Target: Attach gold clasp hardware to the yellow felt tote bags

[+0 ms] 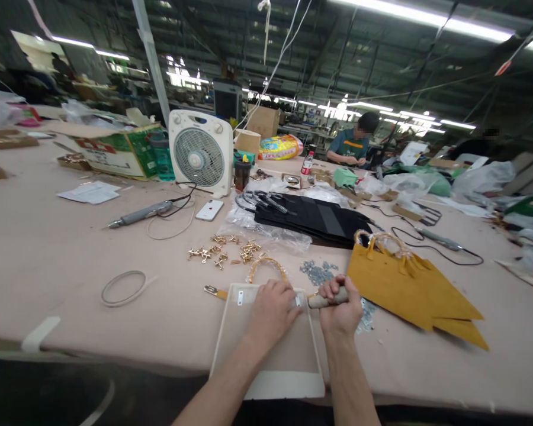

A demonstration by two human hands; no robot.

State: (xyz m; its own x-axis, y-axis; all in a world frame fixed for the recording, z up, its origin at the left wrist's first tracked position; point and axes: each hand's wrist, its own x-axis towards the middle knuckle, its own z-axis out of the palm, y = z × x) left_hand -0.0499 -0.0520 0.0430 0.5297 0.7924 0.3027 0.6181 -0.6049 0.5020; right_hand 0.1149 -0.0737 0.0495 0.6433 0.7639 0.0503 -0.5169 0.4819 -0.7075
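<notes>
A cream bag [266,349] lies flat at the table's near edge, its braided handle [267,265] pointing away from me. My left hand [270,309] rests on the bag's top edge, fingers curled down and pressing near a small metal fitting [298,300]. My right hand [340,307] is closed around a tan tool handle [326,300] whose tip points left at that fitting. A mustard strap with a gold clasp [214,290] sticks out at the bag's left.
Gold fittings [224,251] and silver pieces [317,272] lie beyond the bag. Mustard bags [417,290] lie at the right, black bags [311,218] behind, and a white fan [199,152], a phone [209,209], a corded tool [140,214] and a tape ring [123,288] at left. A person [353,145] works far back.
</notes>
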